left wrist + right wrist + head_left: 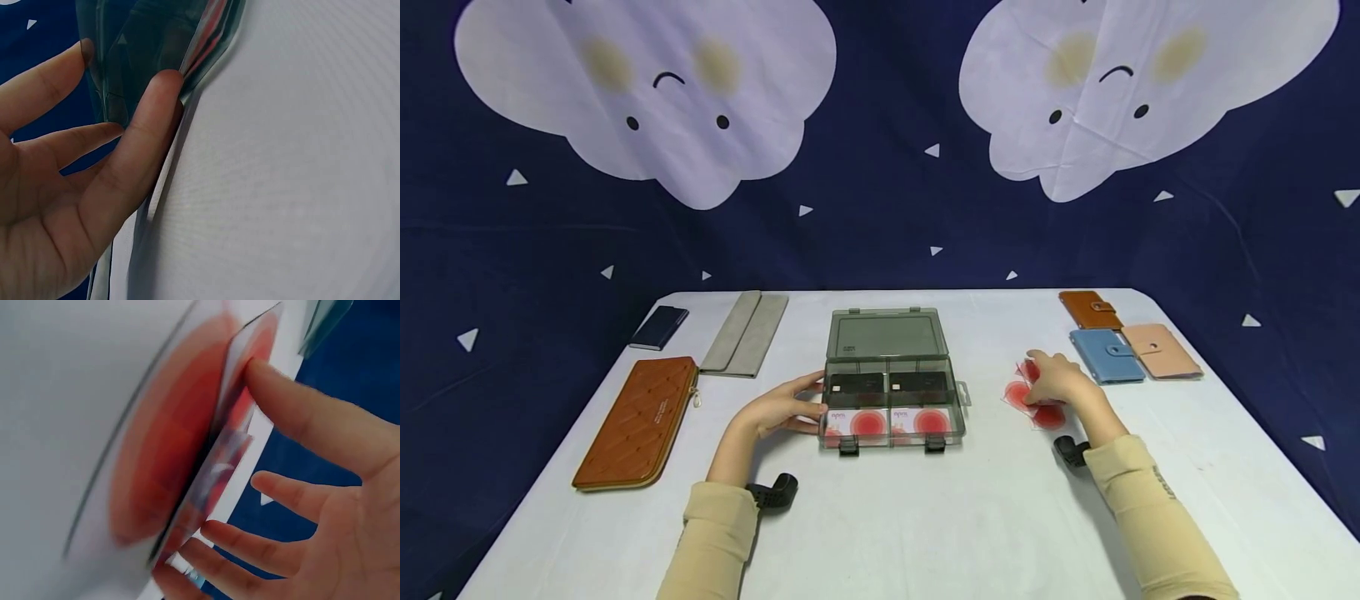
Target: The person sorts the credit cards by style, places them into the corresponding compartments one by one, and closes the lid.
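Observation:
A translucent grey-green divided box (891,440) stands mid-table with its lid (887,335) raised at the back. Black chip cards (856,383) sit in its rear compartments, white cards with red circles (868,422) in the front ones. At the box's left wall, my left hand (786,407) rests extended fingers on it; the left wrist view shows the thumb (164,94) along the side. My right hand (1060,379) reaches over loose red-and-white cards (1048,417) on the table. In the right wrist view its thumb (281,394) touches one card, and other fingertips meet the cards' edge.
At left lie a brown quilted wallet (636,421), a grey flap pouch (745,333) and a dark small holder (658,327). Brown (1086,308), blue (1105,357) and pink (1159,352) snap card holders lie at right. A dark-blue cloud-print curtain (880,167) hangs behind the table.

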Tool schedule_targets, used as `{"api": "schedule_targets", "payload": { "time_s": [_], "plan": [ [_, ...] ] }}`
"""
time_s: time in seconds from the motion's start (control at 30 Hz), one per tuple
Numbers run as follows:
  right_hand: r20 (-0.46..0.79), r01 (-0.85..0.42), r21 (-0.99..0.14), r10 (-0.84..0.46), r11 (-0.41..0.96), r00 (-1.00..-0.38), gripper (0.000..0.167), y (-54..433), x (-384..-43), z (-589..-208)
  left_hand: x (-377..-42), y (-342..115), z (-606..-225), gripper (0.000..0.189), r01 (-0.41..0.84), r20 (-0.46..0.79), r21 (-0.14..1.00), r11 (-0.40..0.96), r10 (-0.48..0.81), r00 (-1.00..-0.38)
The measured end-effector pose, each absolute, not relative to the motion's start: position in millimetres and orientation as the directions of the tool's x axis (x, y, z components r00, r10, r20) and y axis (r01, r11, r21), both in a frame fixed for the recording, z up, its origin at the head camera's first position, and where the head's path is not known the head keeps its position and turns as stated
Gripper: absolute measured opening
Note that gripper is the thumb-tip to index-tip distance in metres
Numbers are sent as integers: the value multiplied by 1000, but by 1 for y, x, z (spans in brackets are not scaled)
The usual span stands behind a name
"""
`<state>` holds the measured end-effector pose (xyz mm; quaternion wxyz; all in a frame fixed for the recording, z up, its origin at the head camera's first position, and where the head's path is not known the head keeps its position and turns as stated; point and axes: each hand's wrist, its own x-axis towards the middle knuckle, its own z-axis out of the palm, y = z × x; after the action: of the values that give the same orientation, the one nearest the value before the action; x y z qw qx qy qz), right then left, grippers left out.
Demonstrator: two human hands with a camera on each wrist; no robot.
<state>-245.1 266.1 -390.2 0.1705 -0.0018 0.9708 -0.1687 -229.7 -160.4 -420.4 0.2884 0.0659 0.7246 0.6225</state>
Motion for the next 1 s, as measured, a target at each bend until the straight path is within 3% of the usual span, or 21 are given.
{"api": "schedule_targets", "payload": {
  "time_s": [0.47, 0.77, 1.0],
  "plan": [
    [-253, -23, -384, -129, 923, -959, 91, 229, -254, -393, -230, -161, -420, 78, -269, -337, 940, 211, 455, -824],
    [-76, -78, -530, -139, 844, -987, 45, 236, -256, -391, -229, -160, -420, 77, -270, -338, 940, 210, 453, -825],
    [47, -60, -614, -39, 787, -998, 38, 232, -249, -380, -229, -160, -419, 78, -268, -338, 939, 213, 450, -827]
  ]
}}
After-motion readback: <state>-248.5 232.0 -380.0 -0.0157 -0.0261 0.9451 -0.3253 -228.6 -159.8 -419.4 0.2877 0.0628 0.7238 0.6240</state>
